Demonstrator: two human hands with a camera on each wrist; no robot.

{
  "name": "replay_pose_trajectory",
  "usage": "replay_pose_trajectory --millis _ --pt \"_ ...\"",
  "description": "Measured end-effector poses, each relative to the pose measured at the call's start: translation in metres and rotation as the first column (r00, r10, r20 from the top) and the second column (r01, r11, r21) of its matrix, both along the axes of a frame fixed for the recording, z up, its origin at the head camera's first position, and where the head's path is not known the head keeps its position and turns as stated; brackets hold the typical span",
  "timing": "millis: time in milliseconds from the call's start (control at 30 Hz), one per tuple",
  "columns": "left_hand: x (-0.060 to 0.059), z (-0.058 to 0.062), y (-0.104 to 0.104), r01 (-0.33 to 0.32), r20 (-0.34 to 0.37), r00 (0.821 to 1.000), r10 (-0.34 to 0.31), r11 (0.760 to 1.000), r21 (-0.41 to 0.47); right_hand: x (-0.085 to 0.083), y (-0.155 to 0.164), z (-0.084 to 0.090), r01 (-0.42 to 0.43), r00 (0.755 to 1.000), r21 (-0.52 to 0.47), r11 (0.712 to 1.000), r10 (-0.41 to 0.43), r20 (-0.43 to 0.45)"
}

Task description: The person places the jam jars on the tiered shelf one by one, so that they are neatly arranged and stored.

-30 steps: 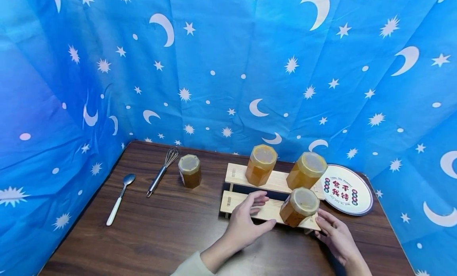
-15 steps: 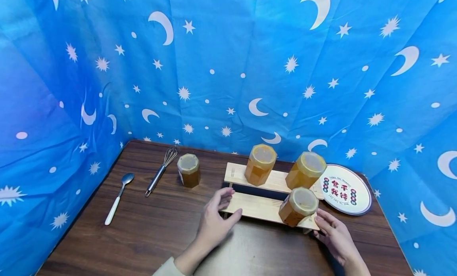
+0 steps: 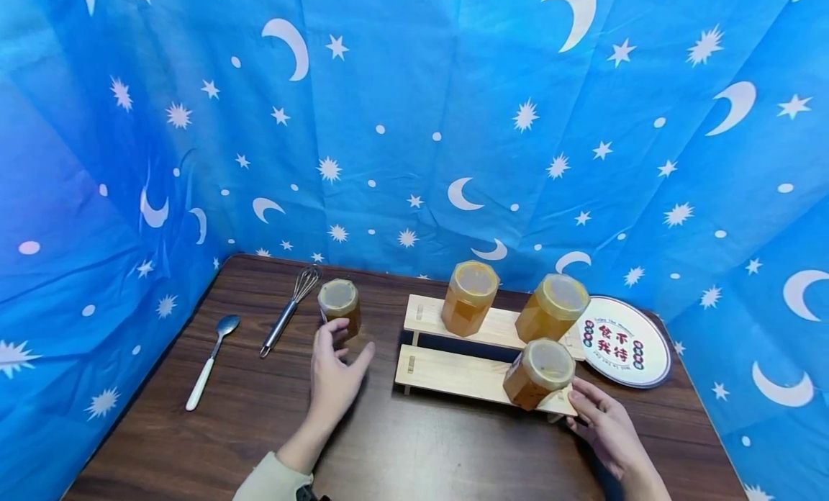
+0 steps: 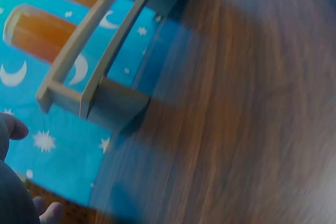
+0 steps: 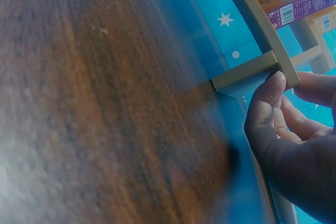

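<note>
My left hand point(image 3: 337, 378) is right in front of a lidded jar point(image 3: 340, 299) of amber contents, fingertips overlapping the jar's lower side in the head view. Its thumb stands apart from the fingers. At the right, my right hand point(image 3: 605, 422) pinches the end of the lower step of a two-step wooden rack point(image 3: 447, 371), thumb and finger on the board's corner point(image 5: 286, 74). On that lower step, near the right end, stands a jar point(image 3: 540, 375) with dark bits in it. The upper step bears two more jars, an orange one point(image 3: 469, 299) and a yellowish one point(image 3: 553, 310).
A whisk point(image 3: 291, 310) and a white-handled spoon point(image 3: 212, 360) lie on the dark wooden table point(image 3: 414, 450) at the left. Behind the rack's right end is a white plate point(image 3: 624, 342) with red characters. A blue moon-and-star cloth point(image 3: 388, 91) hangs round the table's back and sides.
My left hand has moved left, from over the rack's lower step to the lone jar. The right hand keeps its pinch on the rack's end. The view has shifted slightly.
</note>
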State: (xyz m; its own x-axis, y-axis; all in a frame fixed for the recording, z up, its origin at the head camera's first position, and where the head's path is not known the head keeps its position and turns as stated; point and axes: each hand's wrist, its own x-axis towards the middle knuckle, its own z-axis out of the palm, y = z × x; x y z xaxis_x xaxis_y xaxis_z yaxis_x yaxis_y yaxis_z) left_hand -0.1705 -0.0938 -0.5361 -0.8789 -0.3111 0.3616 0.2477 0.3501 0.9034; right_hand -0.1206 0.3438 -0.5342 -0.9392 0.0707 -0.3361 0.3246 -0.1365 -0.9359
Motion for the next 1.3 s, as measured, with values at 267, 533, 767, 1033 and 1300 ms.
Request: replay_pose_trajectory --millis 267,533,767,1033,1300 --pt "-0.018 -0.009 -0.021 -0.11 0.042 0.993 0.108 0.993 0.034 0.0 0.0 -0.002 0.001 1.0 -0.006 1.0 -0.001 -0.011" --pt "-0.043 -0.018 -0.039 -0.018 0.087 0.996 0.011 0.997 0.08 0.001 0.001 -0.004 0.0 0.999 -0.01 1.0 0.0 -0.033" --pt "-0.055 -0.017 -0.049 0.048 0.123 0.991 -0.056 0.997 0.064 0.0 0.001 -0.003 0.004 1.0 -0.014 1.0 -0.004 -0.024" --pt "-0.064 -0.019 -0.057 0.108 0.151 0.982 -0.111 0.994 0.027 0.0 0.001 -0.002 -0.002 1.0 -0.022 1.0 0.001 -0.016" --pt "-0.064 -0.02 -0.057 0.091 0.138 0.986 -0.092 0.996 0.018 0.0 0.001 -0.002 0.006 1.0 -0.023 1.0 -0.006 -0.015"
